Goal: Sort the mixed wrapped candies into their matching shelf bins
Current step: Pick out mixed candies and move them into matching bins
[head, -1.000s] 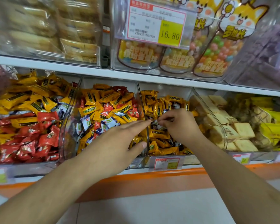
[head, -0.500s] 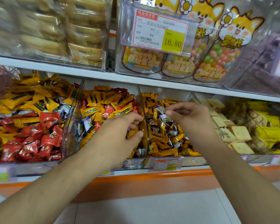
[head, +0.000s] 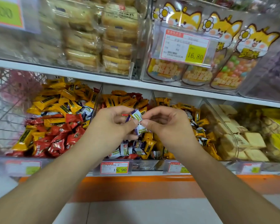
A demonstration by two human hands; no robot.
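Observation:
My left hand (head: 111,125) and my right hand (head: 166,125) meet in front of the middle bin (head: 145,164). Between their fingertips are small white-and-purple wrapped candies (head: 138,118); my left hand grips them with curled fingers and thumb, and my right hand pinches one at its right edge. The middle bin beneath holds mixed yellow, red and white-purple candies. The left bin (head: 0,160) holds yellow candies (head: 55,101) at the back and red candies (head: 55,139) in front. A narrower bin of yellow candies (head: 199,122) lies right of my right hand.
Clear bin dividers stand between the compartments. Price tags (head: 114,167) line the shelf front above an orange strip. Pale wrapped biscuits (head: 249,143) fill the right bins. The upper shelf carries packed cakes (head: 94,39) and cartoon-fox candy bags (head: 221,62). A wire basket (head: 10,101) sits far left.
My right hand lifted out of the narrow yellow-candy bin and moved left with a white-purple candy. My left hand rose and curled to meet it in front of the middle bin.

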